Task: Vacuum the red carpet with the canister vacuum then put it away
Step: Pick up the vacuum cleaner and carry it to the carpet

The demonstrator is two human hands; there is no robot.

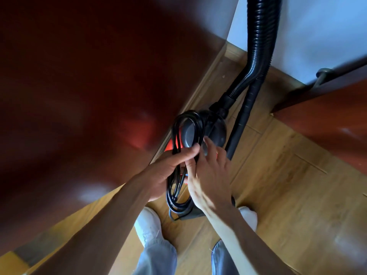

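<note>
underfoot, wooden floor, white wall

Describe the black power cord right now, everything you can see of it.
The power cord is black, smooth and rubbery-looking, gathered into several long loops. The bundle's top arcs over the dark dome of the vacuum canister, and its bottom hangs low between the person's feet, above the wooden floor. The left hand grips the strands mid-length. The right hand lies beside them, its thumb against the coil. No plug is visible.
</note>
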